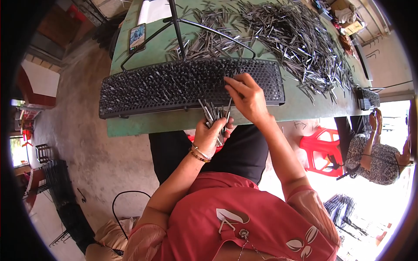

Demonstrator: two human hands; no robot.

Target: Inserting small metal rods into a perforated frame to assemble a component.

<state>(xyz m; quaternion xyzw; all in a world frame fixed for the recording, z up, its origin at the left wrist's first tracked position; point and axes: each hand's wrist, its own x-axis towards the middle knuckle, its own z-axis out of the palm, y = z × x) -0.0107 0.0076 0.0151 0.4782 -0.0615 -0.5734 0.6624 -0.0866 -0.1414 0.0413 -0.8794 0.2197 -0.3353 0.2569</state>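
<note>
My left hand [208, 135] is closed round a bundle of thin dark metal strips [212, 114], just below the front edge of a long black perforated rack [265, 80]. The strips fan upward out of my grip. At the rack's face is my right hand [249, 99], its thumb and fingers pinched together; what they hold, if anything, is hidden. Strips stand upright in many holes from the rack's left end to its middle, while bare holes show toward the right end. Black rods rise from the rack as a frame [176, 32].
The green table [124, 127] carries a big heap of loose metal strips [300, 43] behind the rack. A phone [137, 38] lies at the back left. Right of me stand a red plastic stool [321, 150] and another person [376, 158] working at a similar rack [369, 98].
</note>
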